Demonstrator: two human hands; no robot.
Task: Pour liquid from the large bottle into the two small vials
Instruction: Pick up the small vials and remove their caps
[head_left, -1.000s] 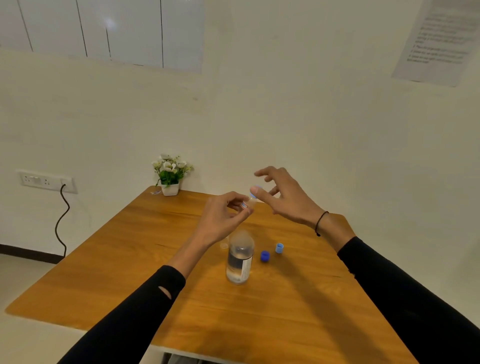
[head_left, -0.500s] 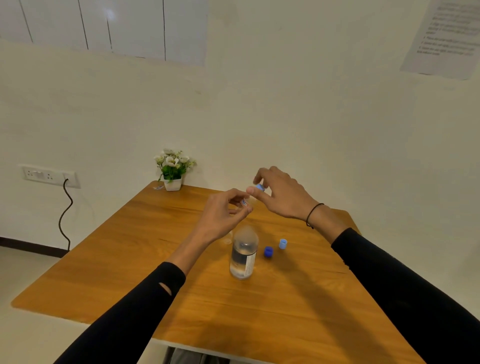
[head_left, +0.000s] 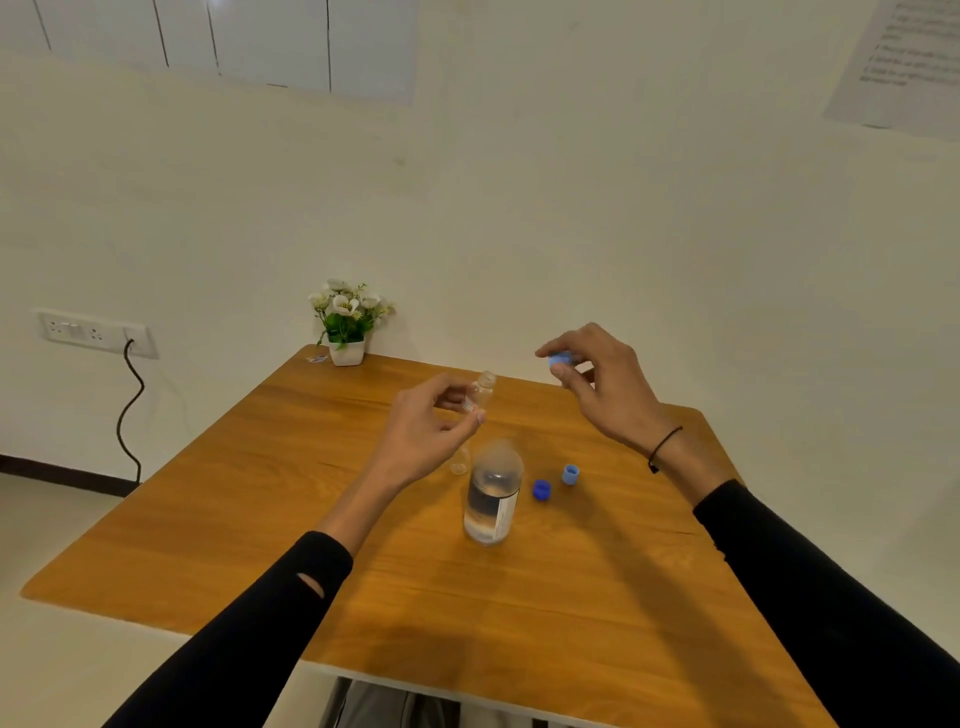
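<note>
My left hand (head_left: 434, 426) holds a small clear vial (head_left: 480, 394) above the table, tilted, its mouth uncapped. Off to the right, my right hand (head_left: 597, 384) pinches a light blue cap (head_left: 560, 359) between fingertips, apart from the vial. The large clear bottle (head_left: 492, 493) stands upright and uncapped in the middle of the wooden table (head_left: 260, 493), holding clear liquid. A second small vial (head_left: 459, 460) stands just left of the bottle, partly hidden behind my left hand. A dark blue cap (head_left: 541, 490) and a light blue cap (head_left: 570, 474) lie right of the bottle.
A small white pot of flowers (head_left: 347, 322) sits at the table's far left corner by the wall. A wall socket (head_left: 93, 332) with a black cable is on the left wall. The table's front edge is close to my body.
My right hand took the light blue cap off the vial and moved it away to the right. The left hand stays holding the vial, which is now uncapped.
</note>
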